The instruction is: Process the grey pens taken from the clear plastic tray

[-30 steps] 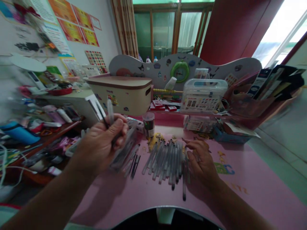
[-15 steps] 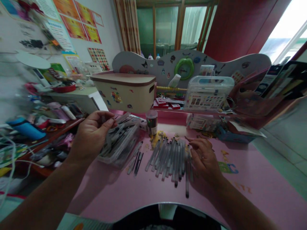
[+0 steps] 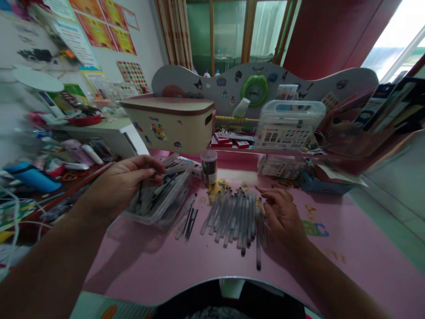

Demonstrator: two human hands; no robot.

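Note:
My left hand [image 3: 128,181] is above a clear plastic box [image 3: 162,219] on the pink desk. Its thumb and fingers are pinched together, and what they hold, if anything, I cannot make out. Dark and clear pens [image 3: 166,186] lie jumbled inside the box. My right hand [image 3: 283,217] rests on the desk, its thumb apart from the loosely bent fingers. It lies against the right side of a row of clear pens with dark ends [image 3: 234,217]. Between box and row, several thin black refills [image 3: 190,223] lie beside a few clear tubes [image 3: 182,228].
Behind the pens stand a clear cup [image 3: 209,166] and a yellow figure [image 3: 215,191]. The shelf above holds a cream lidded bin [image 3: 169,126], a clear carry case [image 3: 288,126] and a green clock [image 3: 254,90]. A blue box [image 3: 325,181] sits at the right.
My left hand has moved slightly and turned flatter, its fingers now reaching further right over the box. The right hand stays beside the row of pens. The view has shifted a little.

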